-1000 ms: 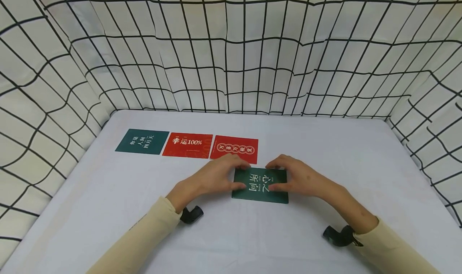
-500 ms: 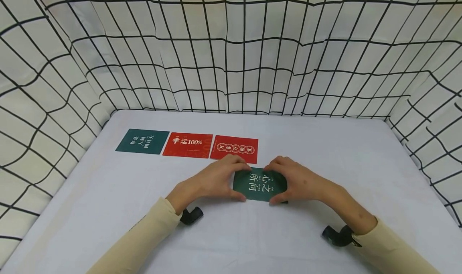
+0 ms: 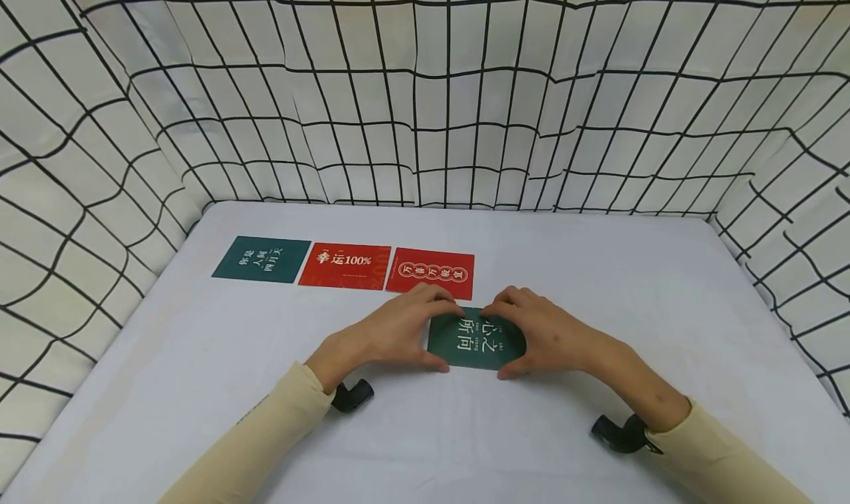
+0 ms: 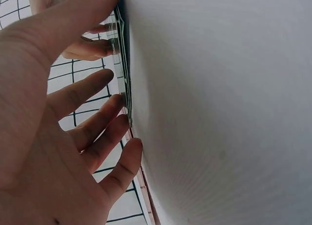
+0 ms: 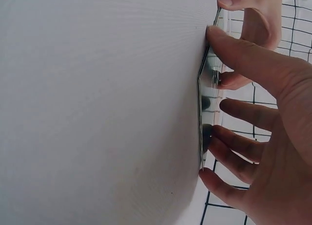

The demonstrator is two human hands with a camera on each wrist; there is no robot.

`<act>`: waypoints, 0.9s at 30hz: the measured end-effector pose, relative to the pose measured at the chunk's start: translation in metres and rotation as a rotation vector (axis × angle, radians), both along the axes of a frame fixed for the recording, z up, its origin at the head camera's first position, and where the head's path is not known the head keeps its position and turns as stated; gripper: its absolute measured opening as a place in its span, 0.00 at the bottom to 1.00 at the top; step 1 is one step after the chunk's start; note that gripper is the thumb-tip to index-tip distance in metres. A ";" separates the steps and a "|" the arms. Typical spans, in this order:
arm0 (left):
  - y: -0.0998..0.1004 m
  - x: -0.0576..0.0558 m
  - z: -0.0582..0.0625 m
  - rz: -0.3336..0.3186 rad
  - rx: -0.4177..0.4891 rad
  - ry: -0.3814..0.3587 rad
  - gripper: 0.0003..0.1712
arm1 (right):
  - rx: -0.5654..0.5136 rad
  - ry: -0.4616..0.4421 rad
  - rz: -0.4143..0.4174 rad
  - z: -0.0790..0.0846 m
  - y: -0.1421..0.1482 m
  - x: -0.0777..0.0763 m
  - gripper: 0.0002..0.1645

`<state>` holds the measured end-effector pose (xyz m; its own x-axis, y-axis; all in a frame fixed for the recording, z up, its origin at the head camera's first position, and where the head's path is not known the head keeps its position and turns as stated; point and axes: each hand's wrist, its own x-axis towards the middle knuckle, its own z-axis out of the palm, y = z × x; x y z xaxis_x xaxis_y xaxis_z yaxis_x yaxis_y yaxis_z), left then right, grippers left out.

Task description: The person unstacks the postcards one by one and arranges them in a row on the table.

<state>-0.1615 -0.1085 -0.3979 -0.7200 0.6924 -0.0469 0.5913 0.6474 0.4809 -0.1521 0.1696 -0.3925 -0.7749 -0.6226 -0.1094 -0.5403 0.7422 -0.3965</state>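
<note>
A dark green card [image 3: 473,345] with white characters lies on the white table, between both hands in the head view. The left hand [image 3: 398,330] holds its left part, thumb at the near edge and fingertips at the far edge. The right hand [image 3: 551,334] grips the right part in the same way, covering the right corners. In the left wrist view the card [image 4: 123,54] appears edge-on beside the fingertips. Thin layered edges of the card [image 5: 200,113] show in the right wrist view, so it may be more than one sheet.
Behind the left hand, a row on the table [image 3: 425,430] holds a red card [image 3: 434,268], another red card [image 3: 345,268] and a green card [image 3: 262,260]. A black grid net [image 3: 415,76] over white cloth encloses the back and sides.
Both thumbs have slid from the green card's top face to its near edge. The right hand has closed in slightly leftward round the card's right end. The row of cards is unchanged.
</note>
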 end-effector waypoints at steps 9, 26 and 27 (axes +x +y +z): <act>0.001 0.000 0.002 0.004 0.000 -0.010 0.45 | 0.005 -0.001 0.022 0.002 -0.001 -0.001 0.48; 0.001 -0.002 0.008 0.045 0.031 -0.086 0.45 | -0.071 -0.087 0.004 0.007 0.002 -0.006 0.48; 0.001 -0.001 0.008 0.047 0.036 -0.082 0.45 | -0.075 -0.082 0.011 0.008 0.002 -0.006 0.47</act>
